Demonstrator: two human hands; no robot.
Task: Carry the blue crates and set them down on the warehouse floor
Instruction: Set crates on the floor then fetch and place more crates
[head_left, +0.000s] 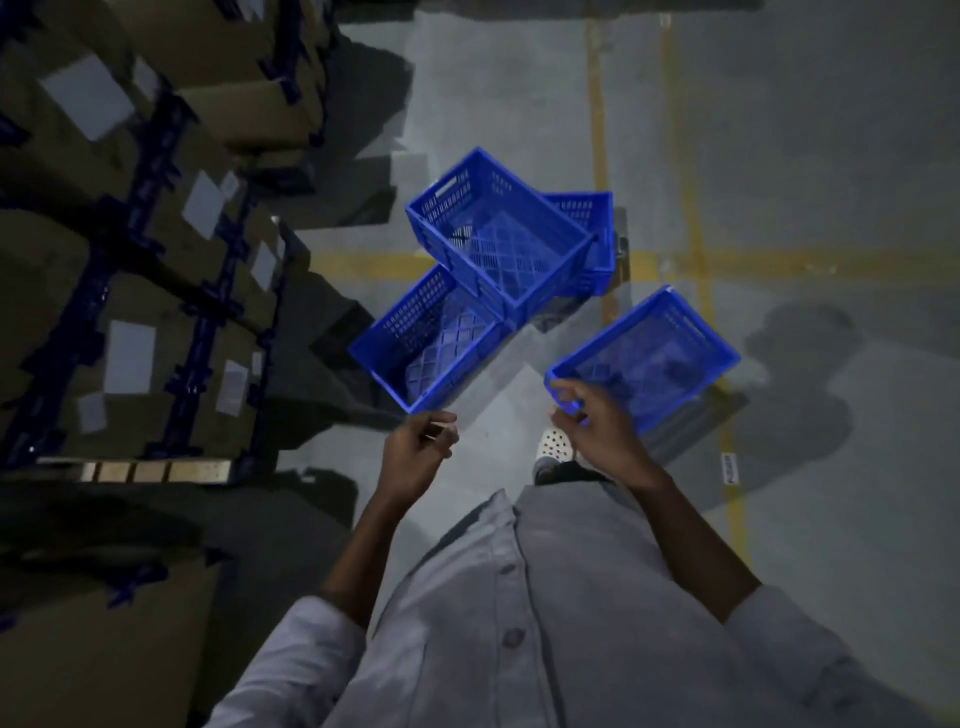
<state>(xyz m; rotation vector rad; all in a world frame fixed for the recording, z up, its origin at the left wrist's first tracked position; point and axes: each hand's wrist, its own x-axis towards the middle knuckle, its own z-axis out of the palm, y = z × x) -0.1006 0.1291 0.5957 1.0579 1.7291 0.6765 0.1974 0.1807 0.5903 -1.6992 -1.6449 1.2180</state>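
- Our right hand has its fingers clamped round the near rim of a blue crate; the crate hangs tilted, apparently just above the floor
- Our left hand is curled on nothing we can see, just short of the three piled crates
- We judge this the setting-down step; next we lower the crate flat beside the pile, then unclench

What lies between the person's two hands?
In the head view, the toe of a white perforated shoe and bare grey floor lie between the left hand and the right hand, which grips a blue crate.
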